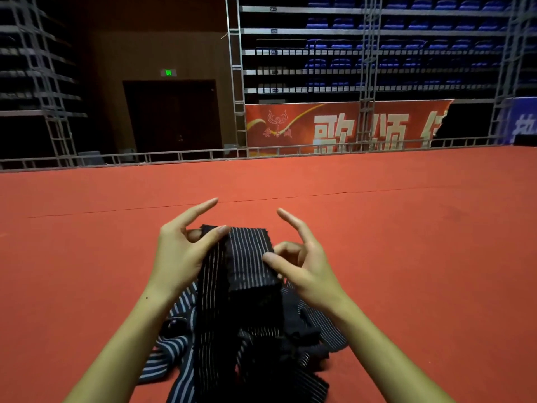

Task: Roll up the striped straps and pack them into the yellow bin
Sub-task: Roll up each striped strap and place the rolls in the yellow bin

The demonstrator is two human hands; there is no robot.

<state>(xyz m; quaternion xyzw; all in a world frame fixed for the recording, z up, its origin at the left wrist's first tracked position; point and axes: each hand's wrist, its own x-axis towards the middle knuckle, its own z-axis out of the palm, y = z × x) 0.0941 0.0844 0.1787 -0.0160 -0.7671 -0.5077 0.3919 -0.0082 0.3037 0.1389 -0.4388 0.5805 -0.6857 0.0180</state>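
Both hands up over the red carpet (406, 228), working one strap (250, 257). Strap is black with thin pale stripes, folded over at the top between the hands.

Left hand (183, 248): thumb on the strap's upper left corner, curled fingers behind it, so it's pinching that edge. Index finger sticks out straight, off the cloth.

Right hand (302, 260): thumb presses the strap's right edge, middle fingers curled in at the same edge, pinching it. Index finger also out straight, clear of the cloth.

Strap hangs down from the hands in two runs: a narrow band on the left side, a wider dark fold in the middle. Both drop into the pile (250, 344) on the carpet between the forearms. Pile is loose, tangled: more black pinstriped lengths plus some with wider blue-white stripes at its left. Can't tell how many straps are in it.

Yellow bin: not in view.

Background: metal truss (238, 82), red banner (334, 126), blue seats (406, 24), dark doorway (171, 117) with a green sign above.
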